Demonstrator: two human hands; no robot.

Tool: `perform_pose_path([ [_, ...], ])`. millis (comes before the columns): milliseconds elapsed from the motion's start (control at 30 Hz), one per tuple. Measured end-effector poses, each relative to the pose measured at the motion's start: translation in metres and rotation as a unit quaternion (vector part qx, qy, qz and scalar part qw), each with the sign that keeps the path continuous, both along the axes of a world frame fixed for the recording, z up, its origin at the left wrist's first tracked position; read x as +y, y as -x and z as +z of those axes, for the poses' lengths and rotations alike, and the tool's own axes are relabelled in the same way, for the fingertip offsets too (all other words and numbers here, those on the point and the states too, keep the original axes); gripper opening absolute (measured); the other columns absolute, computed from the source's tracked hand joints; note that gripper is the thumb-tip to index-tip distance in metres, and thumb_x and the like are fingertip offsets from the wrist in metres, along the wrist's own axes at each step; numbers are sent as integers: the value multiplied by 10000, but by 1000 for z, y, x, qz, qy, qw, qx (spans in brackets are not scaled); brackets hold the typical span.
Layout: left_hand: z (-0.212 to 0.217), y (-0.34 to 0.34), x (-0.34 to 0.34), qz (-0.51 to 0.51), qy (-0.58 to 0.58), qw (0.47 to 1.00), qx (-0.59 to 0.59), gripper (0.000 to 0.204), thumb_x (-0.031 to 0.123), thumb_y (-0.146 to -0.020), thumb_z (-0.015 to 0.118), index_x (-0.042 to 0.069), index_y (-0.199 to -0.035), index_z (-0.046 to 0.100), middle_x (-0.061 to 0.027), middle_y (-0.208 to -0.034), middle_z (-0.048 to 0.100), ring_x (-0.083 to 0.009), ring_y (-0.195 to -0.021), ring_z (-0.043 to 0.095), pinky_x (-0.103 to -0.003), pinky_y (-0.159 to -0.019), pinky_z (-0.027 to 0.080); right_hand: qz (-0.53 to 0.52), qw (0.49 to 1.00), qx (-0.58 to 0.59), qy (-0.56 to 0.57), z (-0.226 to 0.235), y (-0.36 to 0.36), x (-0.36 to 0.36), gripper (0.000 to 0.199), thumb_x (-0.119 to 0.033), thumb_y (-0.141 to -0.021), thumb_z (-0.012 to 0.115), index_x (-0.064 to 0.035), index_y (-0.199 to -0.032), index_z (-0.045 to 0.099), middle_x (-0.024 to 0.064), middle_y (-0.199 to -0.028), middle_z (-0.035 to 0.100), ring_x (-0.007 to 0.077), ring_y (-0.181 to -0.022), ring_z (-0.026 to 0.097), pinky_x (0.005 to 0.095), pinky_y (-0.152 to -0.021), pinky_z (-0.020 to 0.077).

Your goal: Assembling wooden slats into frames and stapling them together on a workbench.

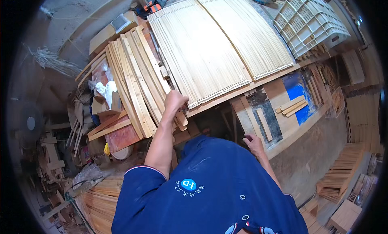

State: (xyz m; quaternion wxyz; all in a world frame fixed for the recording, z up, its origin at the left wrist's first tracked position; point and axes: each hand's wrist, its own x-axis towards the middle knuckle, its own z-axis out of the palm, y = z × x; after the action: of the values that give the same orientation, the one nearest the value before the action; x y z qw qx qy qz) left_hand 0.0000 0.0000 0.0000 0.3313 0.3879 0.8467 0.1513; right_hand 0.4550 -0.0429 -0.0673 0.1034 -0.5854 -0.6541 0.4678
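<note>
workshop bench (220,98) is topped, upper centre, by a pale slatted panel (202,52). at its lower-left corner the left hand (176,101) is curled; near a wooden strip (264,125) the right hand (254,144) is half-curled; whether anything is gripped cannot be told. timber lengths (129,84) are piled centre-left, a crate (309,24) placed upper right.

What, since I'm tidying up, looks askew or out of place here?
The short wooden strips lie in a loose, slanted cluster over the edge of the blue patch, unlike the neatly aligned slatted panels. At left, crumpled white material bulges above a cardboard box. Nothing looks clearly damaged.
</note>
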Motion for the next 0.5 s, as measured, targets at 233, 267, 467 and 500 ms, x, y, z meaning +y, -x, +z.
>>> perform_pose_path([
  [233,5,-6,-5,45,-3,997,-60,181,160,-746,702,11,-656,750,-94,-569,692,-168,-458,657,-313,-481,552,-11,1000,7,12,4,-4,-13,343,-251,-909,718,-32,-1173,719,146,-910,734,235,-843,699,357,-784,550],
  [267,4,-5,-2,41,9,998,-52,179,161,-741,704,11,-657,751,-96,-568,692,-172,-472,664,-316,-492,557,-3,1000,6,11,1,-5,-12,343,-253,-912,715,-32,-1174,718,149,-920,735,240,-854,700,358,-791,550],
  [467,2,-7,3,55,21,997,42,187,176,-744,708,-1,-730,767,-137,-675,730,-168,-573,695,-298,-515,532,13,1000,8,5,9,5,-1,346,-241,-915,710,-24,-1184,710,167,-967,748,260,-894,717,359,-816,557],
  [500,9,-5,4,54,21,997,43,187,176,-744,708,-1,-730,767,-137,-675,730,-168,-573,695,-298,-515,532,12,1000,9,5,13,7,3,346,-241,-915,710,-24,-1184,710,167,-967,748,260,-894,717,359,-816,557],
])
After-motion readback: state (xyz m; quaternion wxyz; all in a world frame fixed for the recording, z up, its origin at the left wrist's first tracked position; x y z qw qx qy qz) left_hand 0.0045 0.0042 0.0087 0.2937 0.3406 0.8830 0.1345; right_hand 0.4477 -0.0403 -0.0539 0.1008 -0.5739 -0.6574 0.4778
